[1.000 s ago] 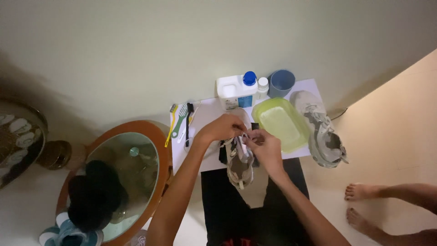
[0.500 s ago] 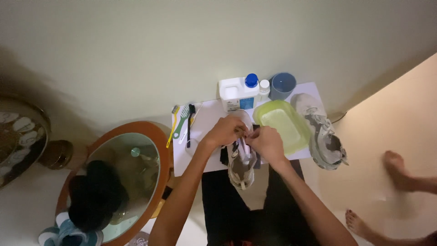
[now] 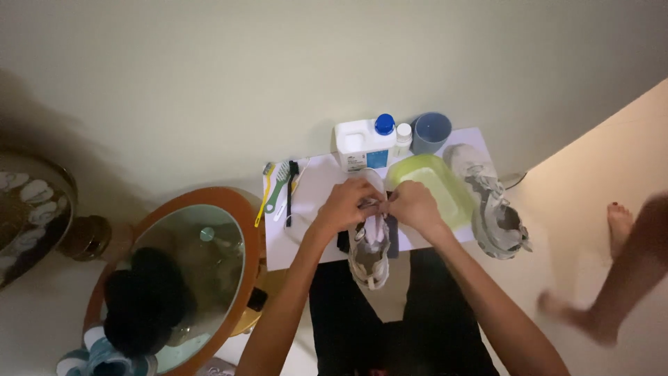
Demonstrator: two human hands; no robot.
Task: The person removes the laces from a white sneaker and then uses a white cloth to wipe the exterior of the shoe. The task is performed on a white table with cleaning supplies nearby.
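Observation:
A grey-white sneaker (image 3: 369, 256) lies in front of me, its toe toward me, partly on a white sheet (image 3: 306, 230). My left hand (image 3: 346, 202) and my right hand (image 3: 412, 204) meet over its far end, fingers pinched at the laces or tongue. The exact grip is hidden by the fingers. A second matching sneaker (image 3: 490, 203) lies to the right on the sheet.
A lime green basin (image 3: 438, 186), a white jug with a blue cap (image 3: 364, 142), a small white bottle (image 3: 403, 135) and a blue cup (image 3: 431, 131) stand behind. Brushes (image 3: 280, 188) lie left. A round mirror (image 3: 181, 271) is at the left. Another person's bare legs (image 3: 612, 278) move at the right.
My hands have stayed together on the sneaker's far end, shifting slightly. The other person's legs have stepped closer in at the right.

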